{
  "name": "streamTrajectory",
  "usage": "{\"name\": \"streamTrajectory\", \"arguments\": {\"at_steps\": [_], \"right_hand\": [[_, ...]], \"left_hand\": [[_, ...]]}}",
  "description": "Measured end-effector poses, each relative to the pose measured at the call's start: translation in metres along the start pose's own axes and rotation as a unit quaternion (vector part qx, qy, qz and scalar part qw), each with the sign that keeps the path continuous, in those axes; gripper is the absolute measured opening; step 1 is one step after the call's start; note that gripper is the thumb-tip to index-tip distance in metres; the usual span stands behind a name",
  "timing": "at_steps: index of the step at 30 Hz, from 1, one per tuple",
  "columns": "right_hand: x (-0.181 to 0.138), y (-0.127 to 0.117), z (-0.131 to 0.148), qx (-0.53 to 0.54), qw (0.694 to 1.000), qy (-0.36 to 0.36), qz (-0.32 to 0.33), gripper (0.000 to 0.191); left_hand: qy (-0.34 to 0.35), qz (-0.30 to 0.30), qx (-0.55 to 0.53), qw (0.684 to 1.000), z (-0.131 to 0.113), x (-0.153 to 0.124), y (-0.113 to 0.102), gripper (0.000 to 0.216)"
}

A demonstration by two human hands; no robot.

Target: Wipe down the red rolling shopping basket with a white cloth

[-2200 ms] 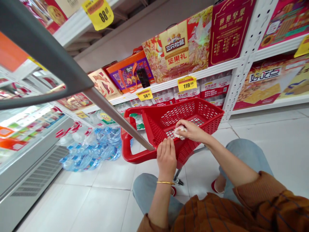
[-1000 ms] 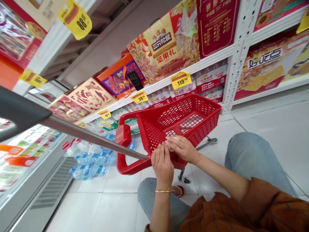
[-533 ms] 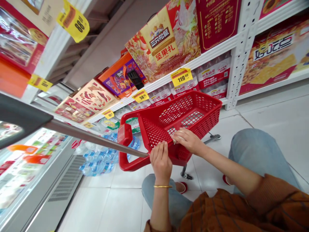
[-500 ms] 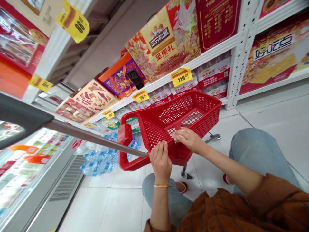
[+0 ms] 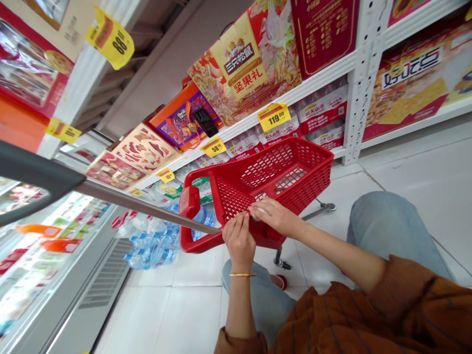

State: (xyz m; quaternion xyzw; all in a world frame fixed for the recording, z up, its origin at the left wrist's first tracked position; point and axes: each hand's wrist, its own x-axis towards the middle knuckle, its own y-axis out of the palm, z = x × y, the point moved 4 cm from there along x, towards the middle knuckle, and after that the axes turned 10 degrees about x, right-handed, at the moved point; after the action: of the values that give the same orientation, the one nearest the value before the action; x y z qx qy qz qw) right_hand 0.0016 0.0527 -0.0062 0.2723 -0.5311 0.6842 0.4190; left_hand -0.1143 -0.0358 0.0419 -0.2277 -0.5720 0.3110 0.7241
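The right hand [image 5: 276, 217] has its grip closed on a small white wad [image 5: 259, 212]. Its fingers lie flat over the wad and press it onto the near rim of a red basket [image 5: 313, 172], so only a sliver of white shows at the fingertips. Just beside it, the left hand [image 5: 239, 241] lays its fingers together against the same rim, almost touching the right hand's fingertips. The thumb is hidden, so I cannot tell whether this grip is clenched on the rim or only resting there. A thin gold bracelet [image 5: 242, 275] sits on the left wrist.

The basket stands on a wheeled frame, with one wheel [image 5: 280, 263] showing below it on the white tiled floor [image 5: 177, 314]. Its red handle [image 5: 189, 209] curves round the left side. A grey metal bar [image 5: 147, 209] slants in from the left and ends close to the left hand.

Past the basket, packs of bottled water [image 5: 155, 243] lie on the floor. A white shelf [image 5: 332, 73] above them carries printed gift boxes and a yellow price tag [image 5: 273, 117]. A freezer [image 5: 47, 265] runs along the left.
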Motion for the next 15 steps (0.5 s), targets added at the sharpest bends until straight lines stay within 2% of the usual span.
{"name": "streamTrajectory", "arguments": {"at_steps": [4, 15], "right_hand": [[0.014, 0.011, 0.011, -0.01, 1.0, 0.007, -0.013, 0.036], [-0.003, 0.0, -0.016, -0.037, 0.999, 0.032, 0.015, 0.033]], "left_hand": [[0.003, 0.005, -0.005, 1.0, 0.005, -0.001, 0.0, 0.039], [-0.014, 0.018, -0.035, 0.999, 0.013, 0.0, 0.0, 0.04]]}}
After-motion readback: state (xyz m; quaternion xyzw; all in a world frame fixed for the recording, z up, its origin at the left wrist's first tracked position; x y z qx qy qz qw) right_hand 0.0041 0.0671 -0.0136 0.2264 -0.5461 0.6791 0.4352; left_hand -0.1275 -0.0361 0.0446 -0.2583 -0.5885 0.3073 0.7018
